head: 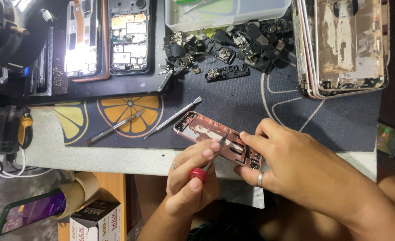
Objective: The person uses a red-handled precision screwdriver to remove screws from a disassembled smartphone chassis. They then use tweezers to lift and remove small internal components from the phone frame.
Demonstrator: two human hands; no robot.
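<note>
At the lower middle of the frame, the left hand (192, 176) pinched a red-capped screwdriver (205, 168), its tip down on a pink phone housing (215, 140) lying at the mat's (233, 102) near edge. The right hand (291, 167), fingers curled, pressed the housing's right end. Beyond, a metal spudger (173, 118) and a scalpel (115, 127) lay centre-left; dark small parts (226, 47) were heaped at top centre, and stacked housings (344, 47) sat upper right.

Close head view, facing down
</note>
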